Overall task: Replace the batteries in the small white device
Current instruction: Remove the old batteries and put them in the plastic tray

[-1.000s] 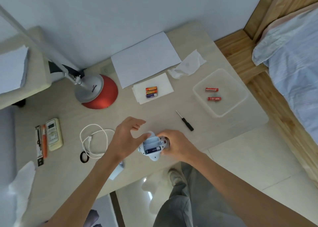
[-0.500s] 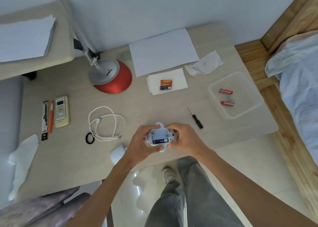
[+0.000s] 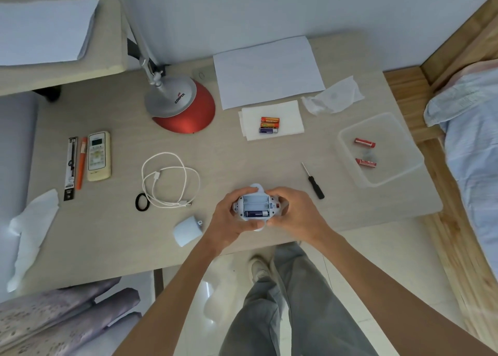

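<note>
The small white device (image 3: 256, 204) is held over the desk's near edge, its battery bay open and facing up. One dark blue battery (image 3: 257, 213) lies in the nearest slot; the other slots look bare. My left hand (image 3: 229, 218) grips its left side and my right hand (image 3: 293, 211) grips its right side. Three batteries (image 3: 269, 125), two orange and one blue, lie on a white napkin (image 3: 289, 118). Two red batteries (image 3: 364, 152) lie in a clear plastic tray (image 3: 401, 172). A white cover (image 3: 187, 231) lies left of my hands.
A small black screwdriver (image 3: 314, 181) lies right of the device. A white cable (image 3: 168, 180) and black ring (image 3: 141, 202) sit left. A red lamp base (image 3: 183, 107), remote (image 3: 99, 156), paper sheet (image 3: 269, 71) and tissues are on the desk. A bed stands to the right.
My left hand, which was open above the device, has closed on its left side. Both hands now hold it, and my view has shifted left.
</note>
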The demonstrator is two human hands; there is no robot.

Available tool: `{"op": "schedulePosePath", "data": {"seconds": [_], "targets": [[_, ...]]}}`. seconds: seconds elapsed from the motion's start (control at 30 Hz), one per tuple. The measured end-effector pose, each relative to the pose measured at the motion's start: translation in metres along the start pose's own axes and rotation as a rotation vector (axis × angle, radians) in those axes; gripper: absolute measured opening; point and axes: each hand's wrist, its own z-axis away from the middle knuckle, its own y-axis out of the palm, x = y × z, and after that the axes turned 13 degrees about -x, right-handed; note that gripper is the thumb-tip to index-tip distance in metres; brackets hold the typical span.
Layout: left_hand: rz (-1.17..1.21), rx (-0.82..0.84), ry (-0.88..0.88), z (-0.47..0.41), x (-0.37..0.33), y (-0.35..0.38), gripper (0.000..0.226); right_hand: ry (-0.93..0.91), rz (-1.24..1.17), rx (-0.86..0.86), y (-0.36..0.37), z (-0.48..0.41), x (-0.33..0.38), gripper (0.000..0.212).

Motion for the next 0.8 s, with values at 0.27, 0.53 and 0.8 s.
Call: {"op": "schedulePosePath", "data": {"seconds": [0.27,0.53,0.8], "targets": [[0.053,-0.025,-0.027,0.002,0.001,0.003,0.082,-0.018,0.02,0.026,-0.003,-0.002,-0.001,0.051],[0.065,-0.063,-0.013,0.004,0.004,0.007,0.082,-0.02,0.038,0.062,-0.007,-0.006,0.0,0.052],[0.038,-0.078,-0.005,0.004,0.003,0.008,0.085,-0.026,0.049,0.084,-0.01,-0.009,0.001,0.053]]}}
